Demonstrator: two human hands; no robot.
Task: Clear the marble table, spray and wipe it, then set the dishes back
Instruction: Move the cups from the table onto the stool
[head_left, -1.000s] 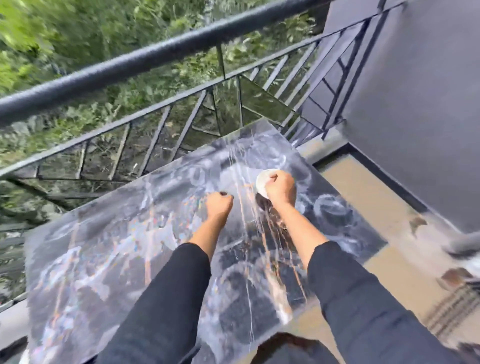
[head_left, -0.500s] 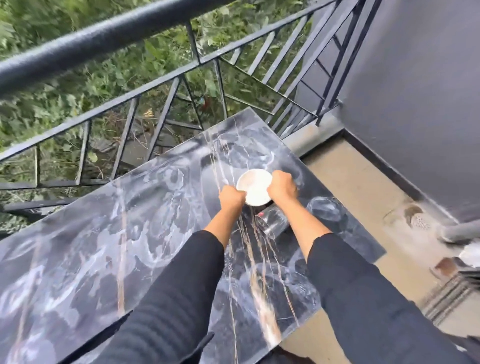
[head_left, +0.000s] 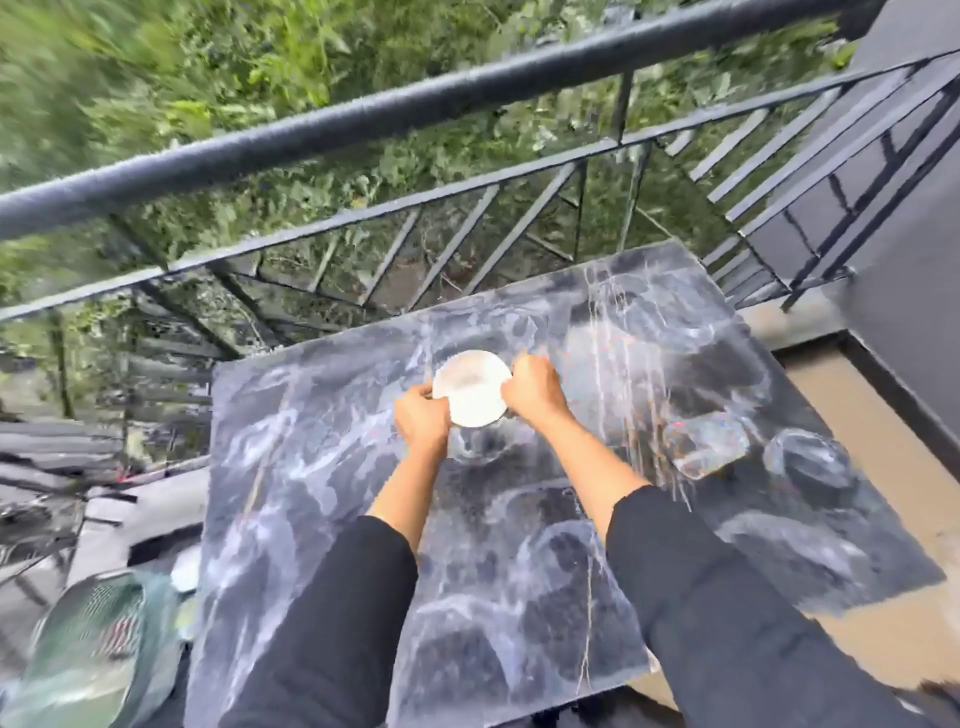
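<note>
Gripping with both: left hand (head_left: 422, 415) curled onto the lower-left rim of the small white dish (head_left: 470, 387), right hand (head_left: 532, 389) curled onto its right rim, nothing else held. Placed at frame centre, over the middle of the dark marble worktop (head_left: 322, 493); cannot tell whether resting on the stone or hanging just above it. Directly below the dish in the frame, partly covered by it, seemingly a clear round vessel (head_left: 475, 449), blurred and hard to read against the veining. Likely trouble there: setting the dish down blind onto that rim, tipping both, chipping on hard stone. Also a rim-only hold, so possibly a slip on releasing one side first. Further right, a clear glass (head_left: 706, 447) apparently lying on its side, and beside it a clear bowl (head_left: 810, 462) near the worktop's right edge; liable to roll or be swept off by a careless forearm. Beyond, across the top of the frame, a dark railing (head_left: 467, 88) with greenery behind and open gaps close to the worktop's far edge: a real drop for anything pushed too far.
</note>
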